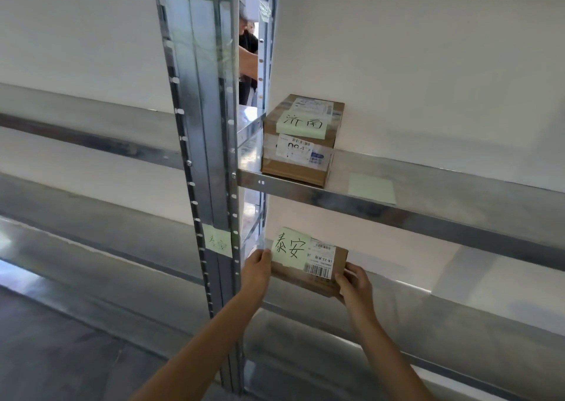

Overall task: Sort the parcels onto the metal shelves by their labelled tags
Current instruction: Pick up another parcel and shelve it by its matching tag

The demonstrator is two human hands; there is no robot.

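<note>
A flat cardboard parcel with a green handwritten tag and a white barcode label sits at the left end of the lower metal shelf. My left hand grips its left edge and my right hand grips its right front corner. On the upper metal shelf stands a taller cardboard box, also bearing a green handwritten tag. A matching green tag is stuck on the upright post level with the lower shelf.
The steel upright post stands just left of both parcels. A blank green note lies on the upper shelf. Another shelf unit extends to the left. A person is visible through the gap behind the post.
</note>
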